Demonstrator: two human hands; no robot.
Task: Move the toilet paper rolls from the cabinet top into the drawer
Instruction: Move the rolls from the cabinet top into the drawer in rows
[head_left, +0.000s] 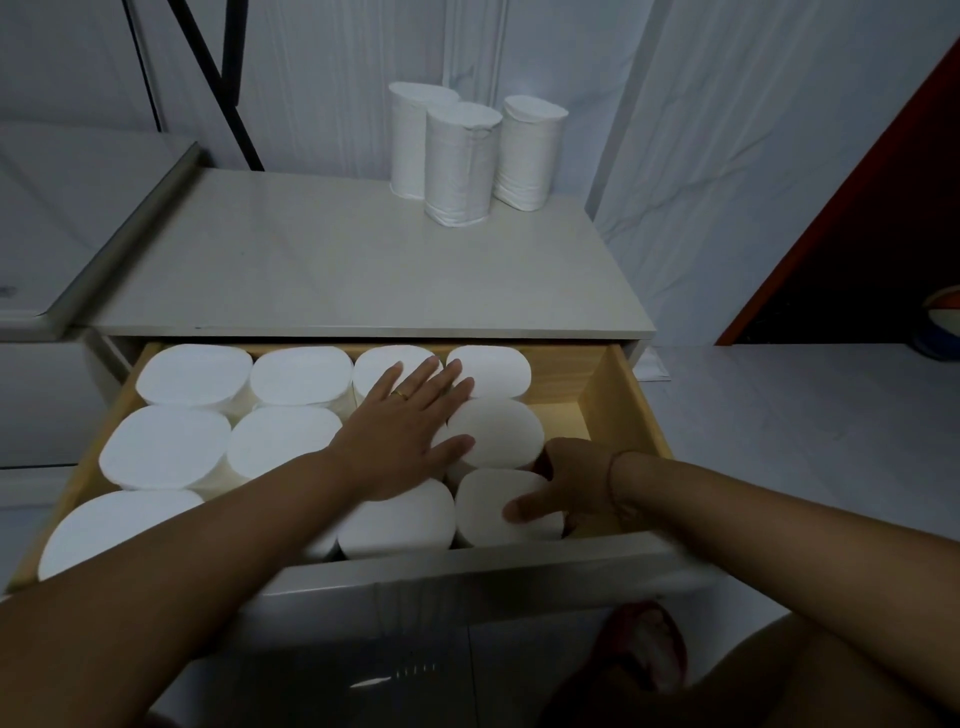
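Meanwhile left hand (410, 431) lies flat, fingers spread, on rolls (301, 374) in the drawer (623, 395); right hand (574, 480) grips the front-right roll (488, 493)

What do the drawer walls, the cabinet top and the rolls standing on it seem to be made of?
Drawer walls: pale yellow wood or wood-look board, matt, with faint grain. Cabinet top: smooth off-white board, probably laminate; it shows a slight sheen. Rolls: soft white tissue paper, with a faintly textured surface.

Three upright rolls (457, 166) on cabinet top (311, 270)
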